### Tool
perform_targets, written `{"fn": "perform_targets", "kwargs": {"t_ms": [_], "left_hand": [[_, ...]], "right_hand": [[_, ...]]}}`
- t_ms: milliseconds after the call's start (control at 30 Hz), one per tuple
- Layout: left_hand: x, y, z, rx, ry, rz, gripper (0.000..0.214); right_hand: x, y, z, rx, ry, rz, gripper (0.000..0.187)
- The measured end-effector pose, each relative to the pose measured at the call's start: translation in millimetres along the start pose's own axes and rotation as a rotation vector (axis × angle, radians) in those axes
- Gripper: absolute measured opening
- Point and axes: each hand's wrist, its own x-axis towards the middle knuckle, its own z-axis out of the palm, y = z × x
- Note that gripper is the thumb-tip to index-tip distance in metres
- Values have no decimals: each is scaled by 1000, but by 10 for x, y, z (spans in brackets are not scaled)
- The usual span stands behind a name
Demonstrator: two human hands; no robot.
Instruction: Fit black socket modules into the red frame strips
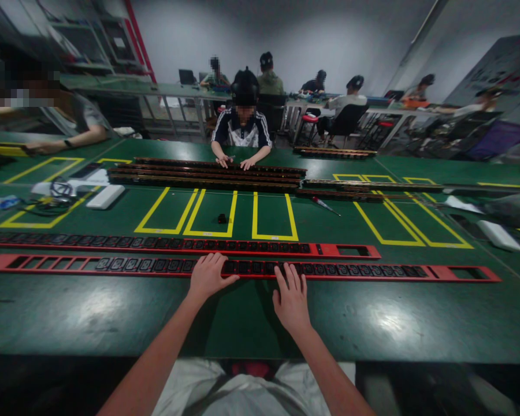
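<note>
Two long red strips lined with black sockets lie across the green table in front of me. My left hand (208, 275) rests on the nearer red strip (372, 271) with its fingers curled over the strip's top edge and the thumb stretched out to the right. My right hand (291, 294) lies flat with its fingers spread, the fingertips pressing on the same strip's sockets. The farther red strip (325, 249) lies parallel just behind, untouched. Neither hand holds anything loose.
A small black part (222, 219) sits inside yellow floor-tape boxes (272, 216). A red-handled screwdriver (325, 204) lies right of them. Across the table a person (242, 124) works on dark strips (208, 172). Cables (52, 196) and a white box (105, 196) lie left.
</note>
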Motion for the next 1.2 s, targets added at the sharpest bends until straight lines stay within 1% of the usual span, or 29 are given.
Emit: {"fn": "perform_targets", "kwargs": {"t_ms": [100,233,400,533,633,933,1200], "left_hand": [[-2,0,12,-4,10,0,53],[-2,-1,25,10,14,3,53],[-2,-2,20,12,19,9,52],[-3,1,19,15,25,3,49],[-3,3,21,23,18,-1,50],[-5,-3,20,4,11,-5,52],[-2,3,13,-4,9,-10,52]], "right_hand": [[-1,2,-2,0,0,-9,58],[3,-16,-26,-6,-7,1,58],[52,-129,-62,-32,-35,20,57],[96,-251,-17,4,-77,-13,59],[90,-294,37,4,-68,-22,61],[75,-281,33,12,-49,-37,58],[78,-276,54,16,-43,-49,60]]}}
